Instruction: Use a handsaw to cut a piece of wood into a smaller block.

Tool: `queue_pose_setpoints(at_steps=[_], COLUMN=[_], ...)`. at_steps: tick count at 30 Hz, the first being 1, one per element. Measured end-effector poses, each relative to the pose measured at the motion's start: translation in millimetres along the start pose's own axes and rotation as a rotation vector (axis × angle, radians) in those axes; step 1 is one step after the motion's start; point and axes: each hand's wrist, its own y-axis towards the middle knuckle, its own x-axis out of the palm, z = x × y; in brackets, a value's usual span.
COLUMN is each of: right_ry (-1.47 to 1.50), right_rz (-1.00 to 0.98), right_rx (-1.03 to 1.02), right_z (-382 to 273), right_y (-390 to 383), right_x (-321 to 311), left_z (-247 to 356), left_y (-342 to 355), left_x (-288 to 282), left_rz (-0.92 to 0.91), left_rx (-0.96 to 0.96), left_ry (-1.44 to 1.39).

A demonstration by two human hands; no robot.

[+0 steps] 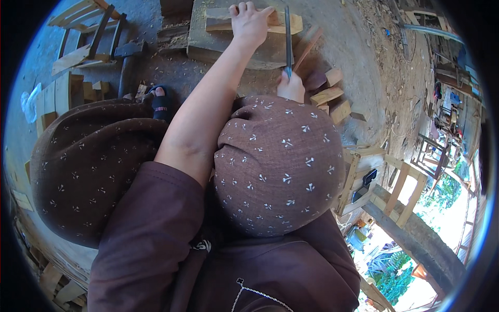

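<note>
A pale length of wood [218,20] lies across a thick, worn block [208,48] at the top of the head view. My left hand [248,23] grips it from above, fingers curled over it. My right hand [290,87], partly behind my raised knee, is closed on the handle of a long, narrow, dark metal blade [288,44], which points away from me at the wood's right part. Whether the blade touches the wood I cannot tell. A thin reddish-brown strip [309,46] lies just right of the blade.
Wood offcuts [327,96] lie right of the block. At left are a wooden chair frame [93,39], a hammer-like tool [127,50], stacked boards [54,101] and a white plastic bag [32,101]. My sandalled foot [160,106] is beside my forearm. A wooden stand [403,195] stands lower right.
</note>
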Motion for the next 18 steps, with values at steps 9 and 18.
queue_pose_setpoints(at_steps=[9,18], right_ry=[-0.021,-0.036], right_rz=[0.105,0.03], right_rx=[-0.096,0.045], right_z=[-23,0], right_y=[49,-10], right_x=[10,1], left_z=[2,5], left_y=[-1,3], left_x=[7,-3], left_rz=[-0.155,-0.082], left_rx=[-0.033,-0.038], left_ry=[0.1,-0.039])
